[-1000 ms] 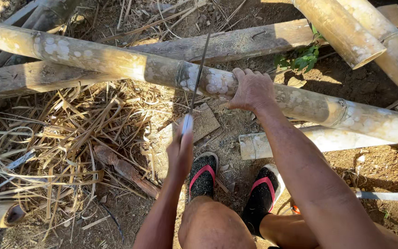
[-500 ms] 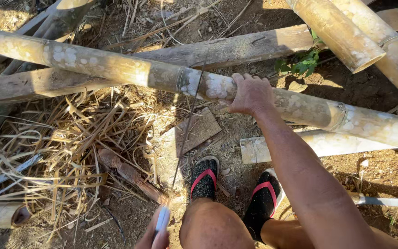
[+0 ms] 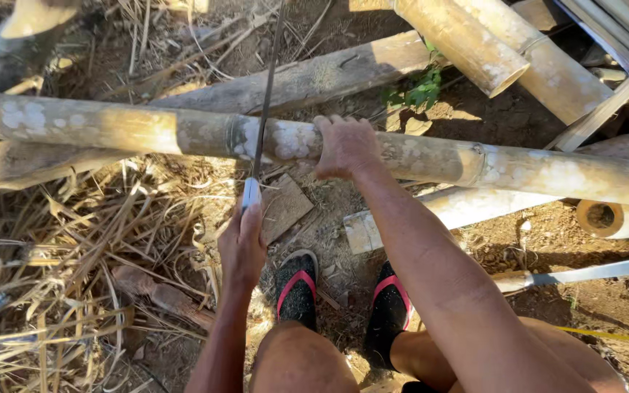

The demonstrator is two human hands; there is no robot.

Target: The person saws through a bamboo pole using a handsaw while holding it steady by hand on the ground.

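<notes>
Now the left hand [image 3: 242,244], clenched on the thin long-bladed saw [image 3: 265,102], is pushing forward again through the mottled yellow-grey bamboo pole [image 3: 132,129] across the timbers, deepening the cut, while the right hand [image 3: 345,145] is gripping the pole beside the blade

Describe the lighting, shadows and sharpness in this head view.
Head view: hard low sunlight, warm on the long bamboo pole and right hand; deep shadow at the top left corner; the left hand and thin saw blade read sharp, no motion blur; wide-angle bending shows at the frame edges.
</notes>
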